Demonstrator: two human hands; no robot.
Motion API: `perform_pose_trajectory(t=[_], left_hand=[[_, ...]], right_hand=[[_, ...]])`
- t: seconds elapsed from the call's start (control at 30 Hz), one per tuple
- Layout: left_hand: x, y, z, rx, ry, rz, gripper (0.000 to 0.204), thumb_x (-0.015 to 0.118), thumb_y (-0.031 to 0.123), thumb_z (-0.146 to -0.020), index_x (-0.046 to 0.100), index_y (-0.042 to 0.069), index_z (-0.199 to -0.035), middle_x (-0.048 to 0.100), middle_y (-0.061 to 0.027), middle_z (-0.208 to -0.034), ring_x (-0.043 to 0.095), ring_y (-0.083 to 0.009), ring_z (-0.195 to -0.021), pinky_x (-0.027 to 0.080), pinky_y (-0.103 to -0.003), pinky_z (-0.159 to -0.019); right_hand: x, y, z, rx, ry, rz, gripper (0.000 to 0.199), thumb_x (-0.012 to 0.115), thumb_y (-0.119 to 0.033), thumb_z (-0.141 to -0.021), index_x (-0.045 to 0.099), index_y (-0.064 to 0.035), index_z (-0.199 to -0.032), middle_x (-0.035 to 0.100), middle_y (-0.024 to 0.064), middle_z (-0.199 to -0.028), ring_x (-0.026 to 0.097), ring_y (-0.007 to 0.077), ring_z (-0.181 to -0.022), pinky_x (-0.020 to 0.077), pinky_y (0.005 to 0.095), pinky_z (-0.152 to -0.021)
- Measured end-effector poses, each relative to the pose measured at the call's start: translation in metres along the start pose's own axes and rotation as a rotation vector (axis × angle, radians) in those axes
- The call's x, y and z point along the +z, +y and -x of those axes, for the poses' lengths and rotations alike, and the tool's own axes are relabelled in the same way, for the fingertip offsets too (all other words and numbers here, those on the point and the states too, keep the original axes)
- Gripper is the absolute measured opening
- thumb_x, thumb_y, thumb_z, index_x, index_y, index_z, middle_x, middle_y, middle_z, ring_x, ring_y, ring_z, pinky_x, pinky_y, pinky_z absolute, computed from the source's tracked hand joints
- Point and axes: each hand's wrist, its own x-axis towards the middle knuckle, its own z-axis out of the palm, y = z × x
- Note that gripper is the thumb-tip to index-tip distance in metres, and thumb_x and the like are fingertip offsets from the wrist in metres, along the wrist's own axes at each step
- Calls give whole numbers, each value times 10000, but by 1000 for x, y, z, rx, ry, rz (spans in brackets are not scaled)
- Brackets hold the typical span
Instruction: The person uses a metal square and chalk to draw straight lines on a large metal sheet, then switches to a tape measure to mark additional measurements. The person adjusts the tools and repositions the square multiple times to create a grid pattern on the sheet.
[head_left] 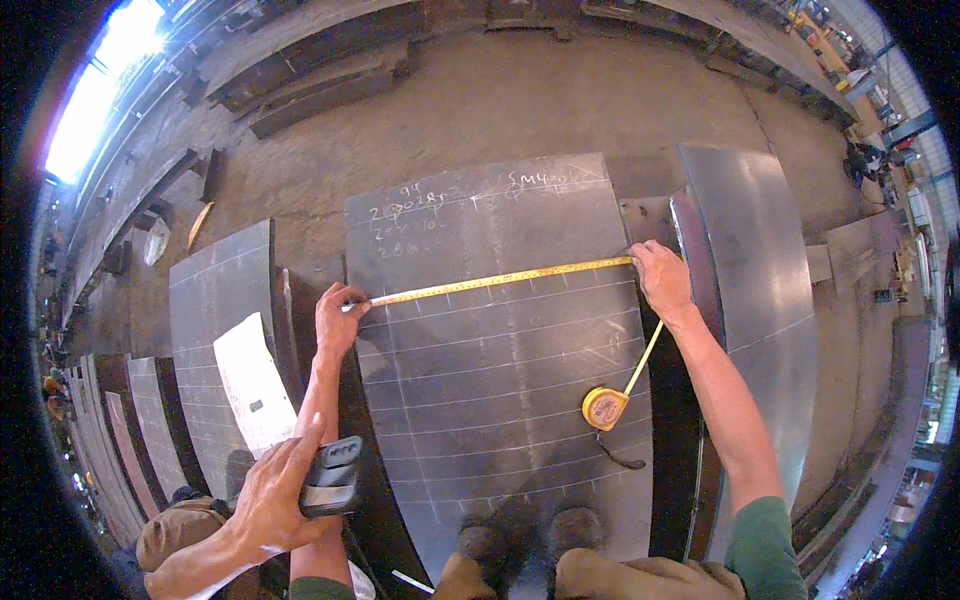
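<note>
A dark steel plate point(560, 350) with chalk lines and chalk writing lies in front of me. Across it stretches the yellow blade of a tape measure point(500, 281). My left hand point(338, 316) pinches the blade's end at the plate's left edge; a small white bit shows at its fingers, too small to name. At the right edge, my right hand point(662, 280) is closed on the blade. From there the blade runs back to the yellow tape case point(604, 408), which rests on the plate with its dark wrist strap point(622, 461).
Another person's hand point(275, 495) with a dark boxy object point(332, 478) overlaps my left forearm. A white sheet point(253, 380) lies on the left plate point(225, 290). Another plate point(755, 250) stands to the right. Steel beams point(320, 60) lie along the far floor.
</note>
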Motion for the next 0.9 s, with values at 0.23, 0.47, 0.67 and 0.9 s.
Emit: perform_pose_trajectory(t=[0.23, 0.47, 0.67, 0.9], left_hand=[[-18, -17, 3, 71, 65, -89, 236, 821, 145, -713, 722, 26, -891, 643, -141, -882, 643, -326, -901, 484, -433, -823], [15, -18, 4, -57, -57, -59, 340, 847, 276, -695, 750, 71, -948, 664, -156, -1032, 614, -342, -1055, 462, -443, -946], [-5, -2, 0, 9, -96, -134, 208, 811, 153, -728, 737, 50, -893, 655, -141, -895, 640, -345, -919, 492, -450, -844], [-21, -5, -3, 37, -22, -110, 194, 794, 147, -737, 735, 38, -886, 673, -126, -893, 654, -335, -912, 501, -441, -843]], right_hand=[[-2, -15, -5, 1, 39, -64, 116, 621, -136, -905, 653, -96, -1009, 639, 97, -952, 651, 327, -912, 536, 440, -760], [1, 3, 9, -1, 41, -8, 128, 602, -152, -913, 649, -102, -1021, 636, 104, -952, 653, 330, -917, 538, 447, -761], [5, 2, 6, 14, 27, -27, 148, 571, -178, -922, 645, -126, -1038, 634, 101, -966, 657, 329, -923, 547, 461, -747], [-3, -13, -15, 7, -18, -26, 201, 495, -168, -950, 661, -112, -1049, 652, 130, -1002, 656, 336, -973, 545, 460, -789]])
